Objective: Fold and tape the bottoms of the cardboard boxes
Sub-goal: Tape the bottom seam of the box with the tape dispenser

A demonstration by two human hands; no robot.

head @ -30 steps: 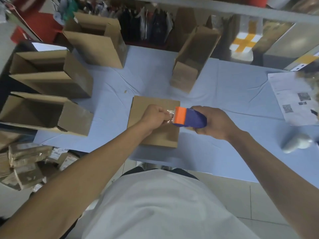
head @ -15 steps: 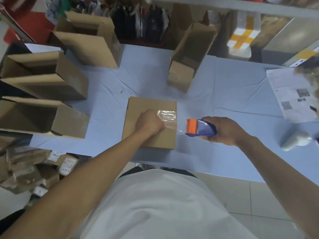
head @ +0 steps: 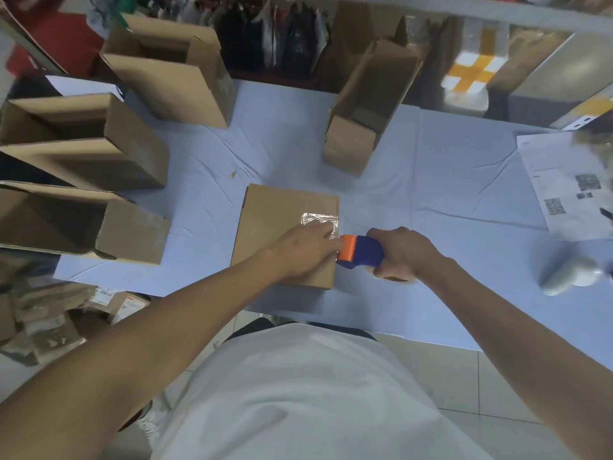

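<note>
- Brown cardboard made up the box (head: 282, 227) being worked on; it lay bottom-up on the pale blue table cover (head: 431, 180), near the table's front edge and directly before the person.
- A patch of clear tape (head: 318, 220) shone on the box's top face by its right edge.
- The left hand (head: 298, 250) rested on the box top, fingers stretched toward the right edge, their tips touching the tape beside the dispenser's orange end.
- The right hand (head: 404, 254) had its fingers wrapped around the blue tape dispenser (head: 361, 252), whose orange end met the right edge of the box.
- Three open boxes (head: 83, 141) stood on the left of the table, and another open box (head: 368, 111) stood tilted behind the taped one, well apart from it.
- A printed sheet (head: 564, 184) with square codes lay at the right edge of the table, and a blurred whitish object (head: 570, 278) sat near it, too unclear to identify.
- Small packages (head: 49, 320) were piled low at the left, beyond the table.
</note>
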